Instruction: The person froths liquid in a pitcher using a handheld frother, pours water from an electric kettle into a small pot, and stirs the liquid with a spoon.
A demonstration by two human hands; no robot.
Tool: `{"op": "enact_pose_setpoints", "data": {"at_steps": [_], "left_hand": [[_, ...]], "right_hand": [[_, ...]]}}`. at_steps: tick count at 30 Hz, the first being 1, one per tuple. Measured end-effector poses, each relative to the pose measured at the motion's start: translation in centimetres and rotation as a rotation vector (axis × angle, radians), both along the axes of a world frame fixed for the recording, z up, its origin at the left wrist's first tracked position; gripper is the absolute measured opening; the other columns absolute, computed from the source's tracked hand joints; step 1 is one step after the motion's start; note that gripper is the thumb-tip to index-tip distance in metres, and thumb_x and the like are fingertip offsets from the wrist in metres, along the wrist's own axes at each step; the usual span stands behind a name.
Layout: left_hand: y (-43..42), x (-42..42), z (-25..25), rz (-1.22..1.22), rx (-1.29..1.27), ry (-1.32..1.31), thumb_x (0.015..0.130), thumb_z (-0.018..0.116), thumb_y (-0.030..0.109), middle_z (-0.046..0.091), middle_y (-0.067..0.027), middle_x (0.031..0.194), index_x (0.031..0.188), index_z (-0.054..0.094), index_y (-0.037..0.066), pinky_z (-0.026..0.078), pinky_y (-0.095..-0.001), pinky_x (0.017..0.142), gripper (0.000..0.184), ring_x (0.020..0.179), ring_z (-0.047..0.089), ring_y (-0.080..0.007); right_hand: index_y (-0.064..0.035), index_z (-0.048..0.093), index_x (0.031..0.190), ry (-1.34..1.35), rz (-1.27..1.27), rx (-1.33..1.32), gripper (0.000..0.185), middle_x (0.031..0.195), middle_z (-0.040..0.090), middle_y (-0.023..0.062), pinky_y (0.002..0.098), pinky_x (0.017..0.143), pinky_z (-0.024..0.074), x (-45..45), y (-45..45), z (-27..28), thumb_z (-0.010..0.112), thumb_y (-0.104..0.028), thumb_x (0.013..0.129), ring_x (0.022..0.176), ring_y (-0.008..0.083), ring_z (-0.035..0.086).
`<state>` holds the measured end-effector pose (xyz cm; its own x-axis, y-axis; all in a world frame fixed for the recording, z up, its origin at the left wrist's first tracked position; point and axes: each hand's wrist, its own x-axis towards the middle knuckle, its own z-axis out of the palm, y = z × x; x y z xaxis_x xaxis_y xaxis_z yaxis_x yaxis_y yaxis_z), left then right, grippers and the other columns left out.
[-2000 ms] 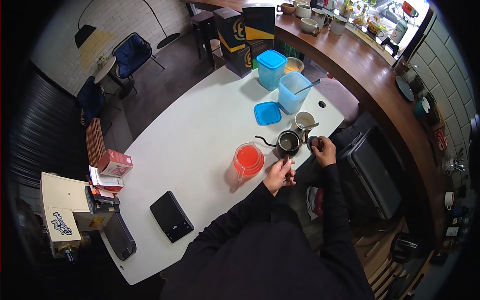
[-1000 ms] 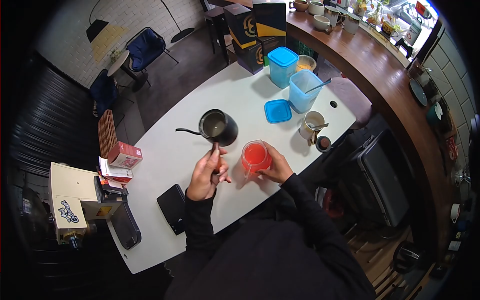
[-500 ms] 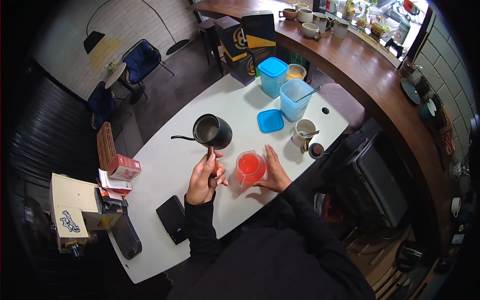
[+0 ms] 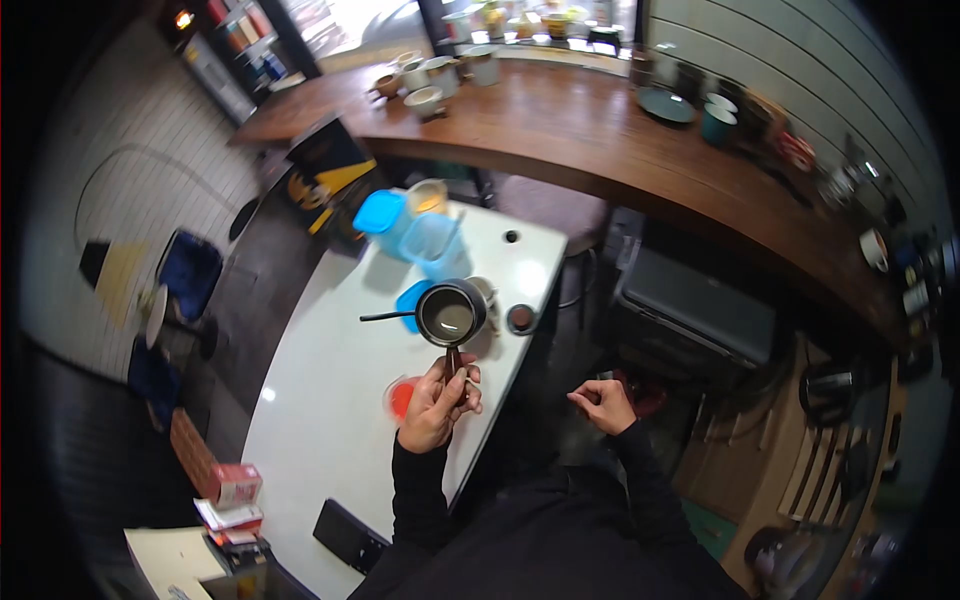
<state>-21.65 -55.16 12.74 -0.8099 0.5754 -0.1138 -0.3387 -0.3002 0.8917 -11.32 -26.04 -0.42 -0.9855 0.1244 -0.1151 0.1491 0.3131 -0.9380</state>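
Observation:
My left hand [image 4: 438, 405] is wrapped round the wooden handle of a black gooseneck kettle [image 4: 450, 318], held up above the table. The kettle has no lid on, and pale liquid shows inside; its thin spout points left. Below and left of that hand, partly covered by it, a clear jug of red liquid [image 4: 400, 396] stands on the white table [image 4: 330, 400]. Out past the table's right edge, my right hand [image 4: 605, 405] hangs in the air with its fingers curled together and nothing visible in them. Behind the kettle, a blue lid [image 4: 408, 300] and a mug [image 4: 484, 290] are partly hidden.
Two blue plastic containers [image 4: 433, 245] stand at the table's far end, near a small round dark-topped object [image 4: 520, 319]. A wooden counter [image 4: 560, 120] with cups curves behind. A black case [image 4: 700, 310] sits to the right. A black device [image 4: 348, 535] lies at the near left.
The view has swung right. My left hand has carried the kettle up and toward the table's right side. My right hand has left the jug, moved right, and curled its fingers.

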Motion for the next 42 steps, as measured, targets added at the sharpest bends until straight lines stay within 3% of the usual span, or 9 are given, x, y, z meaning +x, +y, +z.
{"op": "enact_pose_setpoints", "data": {"at_steps": [4, 10, 13, 18, 20, 25, 29, 34, 42], "left_hand": [[6.2, 1.1, -0.1, -0.191, 0.018, 0.018, 0.112, 0.053, 0.017, 0.053, -0.0064, 0.106, 0.142, 0.044, 0.002, 0.037, -0.0242, 0.065, 0.034, 0.076, 0.045, -0.0093], [18.7, 6.5, -1.6, -0.358, -0.049, -0.072, 0.115, 0.044, 0.031, 0.046, -0.0032, 0.094, 0.127, 0.047, 0.005, 0.036, -0.0249, 0.065, 0.029, 0.074, 0.042, -0.0095], [25.2, 9.4, -4.7, -0.502, -0.03, -0.072, 0.115, 0.04, 0.046, 0.046, -0.0024, 0.088, 0.12, 0.05, 0.006, 0.034, -0.0246, 0.063, 0.041, 0.069, 0.04, -0.0091], [37.2, 15.1, -8.5, -0.575, -0.243, -0.08, 0.109, 0.034, 0.067, 0.044, 0.0026, 0.073, 0.108, 0.055, 0.006, 0.029, -0.0222, 0.052, 0.065, 0.057, 0.035, -0.0052], [41.2, 17.4, -9.5, -0.592, -0.308, -0.103, 0.111, 0.035, 0.062, 0.045, 0.0037, 0.075, 0.108, 0.057, 0.007, 0.026, -0.0211, 0.052, 0.059, 0.058, 0.035, -0.0043], [48.0, 21.9, -11.0, -0.643, -0.381, -0.037, 0.113, 0.038, 0.05, 0.047, 0.0055, 0.075, 0.106, 0.061, 0.009, 0.022, -0.0209, 0.049, 0.047, 0.056, 0.033, -0.0028], [49.8, 24.4, -11.9, -0.606, -0.427, -0.094, 0.113, 0.04, 0.046, 0.051, 0.004, 0.075, 0.107, 0.062, 0.009, 0.022, -0.0211, 0.049, 0.044, 0.054, 0.036, -0.0032], [48.9, 25.1, -13.7, -0.591, -0.484, -0.174, 0.112, 0.042, 0.048, 0.052, 0.003, 0.076, 0.106, 0.065, 0.008, 0.024, -0.0218, 0.048, 0.046, 0.054, 0.038, -0.0048], [45.0, 25.1, -17.3, -0.475, -0.566, -0.247, 0.111, 0.038, 0.045, 0.05, 0.004, 0.07, 0.104, 0.064, 0.008, 0.024, -0.022, 0.047, 0.046, 0.051, 0.035, -0.0047]], "right_hand": [[0.0006, 0.073, 0.082, 0.08, -0.406, -0.34, 0.028, 0.059, 0.066, 0.003, 0.0221, 0.044, 0.0415, 5.2, 5.1, -1.4, 0.071, -0.019, 0.102, 0.048, 0.0068, 0.058], [0.0006, 0.07, 0.084, 0.131, -0.798, -0.234, 0.03, 0.061, 0.063, 0.0024, 0.0232, 0.044, 0.0397, 17.1, 17.4, -1.2, 0.067, -0.021, 0.105, 0.048, 0.0066, 0.054], [0.0006, 0.07, 0.083, 0.476, -1.128, -0.12, 0.028, 0.066, 0.065, 0.0038, 0.0224, 0.05, 0.0456, 22.3, 23.5, -2.2, 0.067, -0.017, 0.105, 0.055, 0.0073, 0.06], [0.0012, 0.073, 0.098, 0.163, -1.303, -0.147, 0.021, 0.077, 0.069, 0.0039, 0.0243, 0.055, 0.0497, 35.2, 34.8, -3.2, 0.068, -0.018, 0.105, 0.064, 0.0071, 0.063], [0.0012, 0.07, 0.114, 0.312, -1.495, 0.228, 0.027, 0.091, 0.072, 0.0086, 0.0309, 0.07, 0.056, 37.9, 38.5, -4.3, 0.074, -0.021, 0.099, 0.081, 0.0156, 0.07], [-0.0015, 0.057, 0.138, 0.242, -1.648, 0.532, 0.062, 0.114, 0.071, 0.0138, 0.0383, 0.095, 0.0536, 39.9, 46.6, -7.4, 0.084, -0.023, 0.088, 0.105, 0.0259, 0.069], [0.0022, 0.065, 0.121, 0.375, -1.483, 0.218, 0.044, 0.108, 0.073, 0.0103, 0.0345, 0.085, 0.0551, 39.4, 50.5, -8.3, 0.084, -0.021, 0.089, 0.095, 0.0186, 0.069], [0.0031, 0.071, 0.088, 0.157, -1.393, -0.176, 0.017, 0.072, 0.068, 0.0037, 0.0314, 0.068, 0.0516, 39.7, 53.1, -8.1, 0.081, -0.011, 0.084, 0.07, 0.0123, 0.065], [0.0045, 0.068, 0.077, 0.279, -1.74, 0.202, 0.013, 0.072, 0.067, 0.0038, 0.0348, 0.059, 0.0493, 37.7, 53.9, -12.1, 0.075, -0.006, 0.075, 0.066, 0.0125, 0.064]]}}
